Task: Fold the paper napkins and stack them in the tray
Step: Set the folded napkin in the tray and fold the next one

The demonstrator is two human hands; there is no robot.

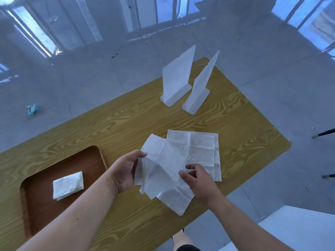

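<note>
Several unfolded white paper napkins (192, 153) lie overlapping in the middle of the wooden table. My left hand (125, 169) pinches the left edge of the top napkin (159, 176) and lifts it slightly. My right hand (199, 180) rests on the same napkin, fingers curled and pinching its surface near the middle. A brown tray (45, 178) sits at the left of the table, holding one folded white napkin (68, 185).
Two white upright sign holders (178, 77) (201, 84) stand at the far side of the yellow wood-grain table (108, 124). A crumpled blue-green scrap (32, 109) lies on the grey tiled floor at left. Dark chair legs (324, 134) show at right.
</note>
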